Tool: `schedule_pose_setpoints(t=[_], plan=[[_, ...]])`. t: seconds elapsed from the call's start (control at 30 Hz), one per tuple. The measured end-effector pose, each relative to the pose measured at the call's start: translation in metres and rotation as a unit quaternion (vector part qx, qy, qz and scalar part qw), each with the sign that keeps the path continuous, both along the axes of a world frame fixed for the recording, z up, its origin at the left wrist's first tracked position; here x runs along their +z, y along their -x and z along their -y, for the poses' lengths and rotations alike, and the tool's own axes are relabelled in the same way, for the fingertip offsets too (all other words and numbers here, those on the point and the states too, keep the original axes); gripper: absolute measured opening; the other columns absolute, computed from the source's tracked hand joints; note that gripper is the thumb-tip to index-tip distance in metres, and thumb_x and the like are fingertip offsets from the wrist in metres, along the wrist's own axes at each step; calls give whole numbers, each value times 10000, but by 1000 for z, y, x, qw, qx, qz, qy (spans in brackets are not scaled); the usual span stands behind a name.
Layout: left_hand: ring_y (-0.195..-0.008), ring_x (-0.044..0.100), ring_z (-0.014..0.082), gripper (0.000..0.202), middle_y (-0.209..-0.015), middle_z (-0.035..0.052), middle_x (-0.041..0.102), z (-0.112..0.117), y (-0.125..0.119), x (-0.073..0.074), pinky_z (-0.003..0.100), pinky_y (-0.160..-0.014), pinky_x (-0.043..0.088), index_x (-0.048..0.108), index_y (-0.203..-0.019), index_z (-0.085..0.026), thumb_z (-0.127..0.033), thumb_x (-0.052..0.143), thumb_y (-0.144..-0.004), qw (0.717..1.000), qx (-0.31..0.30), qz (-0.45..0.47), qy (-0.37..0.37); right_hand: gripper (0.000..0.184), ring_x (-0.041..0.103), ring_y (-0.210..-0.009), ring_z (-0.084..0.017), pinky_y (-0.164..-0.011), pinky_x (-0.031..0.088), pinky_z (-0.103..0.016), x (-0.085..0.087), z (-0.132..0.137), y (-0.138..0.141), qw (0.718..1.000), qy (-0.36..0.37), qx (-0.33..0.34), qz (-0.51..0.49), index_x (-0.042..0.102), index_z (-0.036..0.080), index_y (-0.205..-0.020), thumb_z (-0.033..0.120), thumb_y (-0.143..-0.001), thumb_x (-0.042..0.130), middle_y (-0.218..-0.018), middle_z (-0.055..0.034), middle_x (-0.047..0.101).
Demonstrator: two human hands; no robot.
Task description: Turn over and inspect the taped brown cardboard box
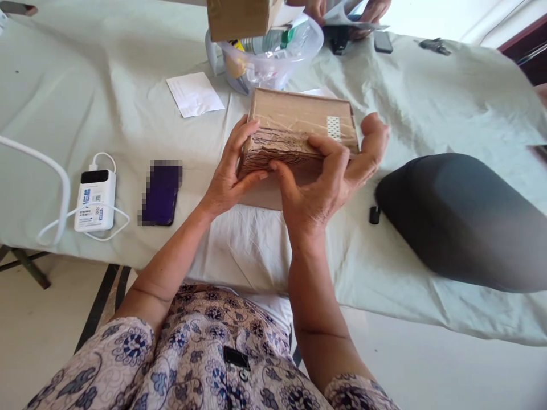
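Note:
A brown cardboard box (pixel 299 122) wrapped in clear tape is tilted up off the cloth-covered table (pixel 85 102) in front of me. My left hand (pixel 228 171) grips its near left corner, thumb underneath and fingers along the side. My right hand (pixel 329 176) holds the near edge and right end, fingers curled over the crumpled front face.
A white power bank (pixel 94 199) with its cable and a dark phone (pixel 161 192) lie to the left. A white paper (pixel 194 94) and a clear plastic tub (pixel 273 54) of items sit behind the box. A dark rounded cushion (pixel 465 219) lies right. Another person's hands (pixel 367 11) work at the far edge.

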State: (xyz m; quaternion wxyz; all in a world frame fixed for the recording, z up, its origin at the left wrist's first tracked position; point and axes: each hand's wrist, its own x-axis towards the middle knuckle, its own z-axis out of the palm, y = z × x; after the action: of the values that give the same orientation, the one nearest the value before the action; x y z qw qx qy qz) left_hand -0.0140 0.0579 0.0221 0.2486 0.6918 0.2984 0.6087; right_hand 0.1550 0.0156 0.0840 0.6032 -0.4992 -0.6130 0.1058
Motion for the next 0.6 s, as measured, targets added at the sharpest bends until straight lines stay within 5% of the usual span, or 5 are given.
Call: schedule_pose_setpoints(t=[0.3, 0.47, 0.6], plan=[[-1696, 242, 352, 881, -1730, 36, 424, 8, -9, -2, 548, -1413, 241, 439, -1569, -383, -596, 860, -825, 999, -9, 29, 24, 425, 223, -1656, -425, -1258, 392, -735, -5, -3, 2, 999, 4, 22, -24, 653, 289, -1095, 352, -755, 900, -1587, -73, 351], [-1673, 299, 374, 974, -1787, 33, 305, 7, -12, -5, 541, -1342, 401, 311, -1632, -403, -574, 855, -841, 999, -34, 18, 22, 463, 250, -1627, -458, -1188, 445, -755, -6, -5, 10, 1000, -6, -15, -20, 628, 247, -1086, 312, -733, 919, -1586, -120, 368], [-1624, 407, 373, 876, -1732, 23, 397, 4, -16, -11, 553, -1248, 526, 363, -1616, -405, -598, 796, -879, 1000, 1, 20, 2, 443, 197, -1661, -447, -1124, 518, -729, -9, -7, 13, 998, -4, 4, -68, 635, 288, -1072, 300, -722, 907, -1578, -62, 366]])
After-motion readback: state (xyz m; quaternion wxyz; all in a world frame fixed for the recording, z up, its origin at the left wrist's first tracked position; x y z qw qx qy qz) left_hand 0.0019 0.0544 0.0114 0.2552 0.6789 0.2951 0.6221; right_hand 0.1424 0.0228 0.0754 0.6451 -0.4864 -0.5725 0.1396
